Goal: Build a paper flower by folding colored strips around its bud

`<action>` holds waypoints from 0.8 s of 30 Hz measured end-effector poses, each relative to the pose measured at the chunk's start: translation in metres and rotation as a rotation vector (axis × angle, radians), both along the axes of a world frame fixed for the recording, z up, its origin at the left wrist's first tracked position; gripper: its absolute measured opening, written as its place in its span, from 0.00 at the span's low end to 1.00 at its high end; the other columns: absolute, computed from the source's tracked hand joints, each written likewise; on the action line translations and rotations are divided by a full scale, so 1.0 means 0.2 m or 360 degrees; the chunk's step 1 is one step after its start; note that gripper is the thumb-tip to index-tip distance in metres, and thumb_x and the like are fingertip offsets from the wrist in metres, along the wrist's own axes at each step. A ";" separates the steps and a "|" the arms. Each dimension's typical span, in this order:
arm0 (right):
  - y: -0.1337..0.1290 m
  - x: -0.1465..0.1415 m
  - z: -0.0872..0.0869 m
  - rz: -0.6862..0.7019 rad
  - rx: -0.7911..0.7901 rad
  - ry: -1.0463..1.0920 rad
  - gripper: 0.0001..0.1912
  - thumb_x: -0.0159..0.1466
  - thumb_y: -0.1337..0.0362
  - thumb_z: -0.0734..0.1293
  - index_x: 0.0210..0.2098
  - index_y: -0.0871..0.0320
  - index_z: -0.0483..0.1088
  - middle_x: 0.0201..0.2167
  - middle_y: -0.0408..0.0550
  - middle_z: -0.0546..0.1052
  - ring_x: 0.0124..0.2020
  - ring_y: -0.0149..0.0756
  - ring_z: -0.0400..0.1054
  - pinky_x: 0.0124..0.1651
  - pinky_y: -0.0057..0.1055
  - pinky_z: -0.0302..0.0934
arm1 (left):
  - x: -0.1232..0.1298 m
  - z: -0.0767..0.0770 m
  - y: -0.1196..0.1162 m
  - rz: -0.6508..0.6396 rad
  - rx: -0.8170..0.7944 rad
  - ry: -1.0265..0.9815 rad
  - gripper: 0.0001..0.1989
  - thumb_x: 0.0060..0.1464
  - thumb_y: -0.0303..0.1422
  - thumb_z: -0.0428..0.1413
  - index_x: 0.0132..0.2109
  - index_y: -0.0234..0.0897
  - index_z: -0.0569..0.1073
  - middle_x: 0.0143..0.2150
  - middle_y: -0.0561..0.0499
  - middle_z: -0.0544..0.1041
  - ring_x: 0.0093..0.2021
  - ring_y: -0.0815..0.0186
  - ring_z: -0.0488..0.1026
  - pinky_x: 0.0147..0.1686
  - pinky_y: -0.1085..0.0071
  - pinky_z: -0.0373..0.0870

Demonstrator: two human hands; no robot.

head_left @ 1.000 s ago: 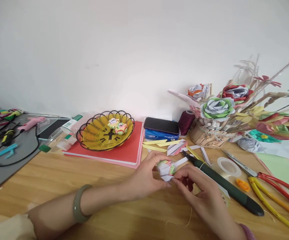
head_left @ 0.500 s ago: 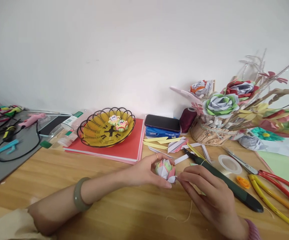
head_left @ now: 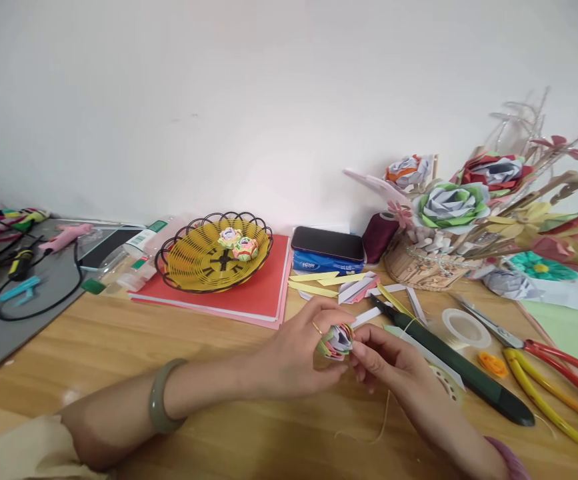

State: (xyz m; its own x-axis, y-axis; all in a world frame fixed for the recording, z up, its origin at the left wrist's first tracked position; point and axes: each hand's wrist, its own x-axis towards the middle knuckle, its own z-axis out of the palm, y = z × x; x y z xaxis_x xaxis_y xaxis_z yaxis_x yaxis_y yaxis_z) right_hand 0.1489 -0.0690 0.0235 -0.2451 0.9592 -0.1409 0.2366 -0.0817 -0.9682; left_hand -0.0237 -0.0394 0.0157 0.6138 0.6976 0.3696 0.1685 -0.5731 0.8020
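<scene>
Flower (head_left: 337, 341) of folded paper, multi-col., has just been turned in L hand (head_left: 293, 353), so its layered pale centre is now shown twd the cam. It is held above the table (head_left: 229, 433), b/w L thumb & fingers, w/ fingers curled round the far side; no release is seen. R hand (head_left: 399, 370) has been brought in close again, w/ thumb & index fingertips pinched at the flower's R edge; whether a petal or just the rim is gripped can't be told. Access to the open face & that edge is thus given, as judged. Thread (head_left: 385, 417), thin & pale, is seen below R hand; its upper end is hidden. Paper strips (head_left: 319, 290) are scattered beyond, nr the dk green tool (head_left: 469, 373). 2 small flowers (head_left: 245, 249) are held in the yellow basket (head_left: 183, 267).
</scene>
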 end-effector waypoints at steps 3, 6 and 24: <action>0.00 0.00 -0.01 -0.0052 -0.0013 0.0014 0.18 0.55 0.47 0.63 0.26 0.56 0.63 0.19 0.40 0.64 0.20 0.29 0.59 0.23 0.26 0.57 | 0.00 0.01 -0.01 -0.0064 -0.0366 -0.0154 0.25 0.44 0.29 0.58 0.51 0.39 0.61 0.52 0.44 0.61 0.56 0.59 0.58 0.55 0.61 0.55; 0.01 0.01 -0.01 -0.0073 0.0062 -0.0002 0.17 0.55 0.49 0.64 0.25 0.56 0.64 0.19 0.39 0.64 0.20 0.29 0.58 0.23 0.26 0.56 | 0.00 0.00 -0.01 -0.0169 -0.0811 -0.0437 0.16 0.49 0.32 0.55 0.46 0.38 0.65 0.49 0.46 0.63 0.51 0.62 0.62 0.50 0.64 0.60; -0.01 0.04 -0.02 -0.0090 0.0651 -0.0476 0.12 0.64 0.57 0.57 0.28 0.56 0.63 0.23 0.42 0.69 0.25 0.32 0.63 0.26 0.26 0.60 | 0.01 -0.01 0.00 -0.0322 -0.1418 -0.0305 0.25 0.37 0.28 0.63 0.43 0.37 0.61 0.36 0.54 0.66 0.34 0.73 0.64 0.36 0.72 0.59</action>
State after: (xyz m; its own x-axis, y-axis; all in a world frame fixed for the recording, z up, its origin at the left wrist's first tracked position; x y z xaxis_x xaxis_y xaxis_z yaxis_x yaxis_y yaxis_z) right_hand 0.1575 -0.0704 0.0194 -0.1976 0.9611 0.1930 0.5147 0.2693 -0.8140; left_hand -0.0221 -0.0391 0.0143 0.7386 0.6588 -0.1429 -0.0483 0.2631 0.9636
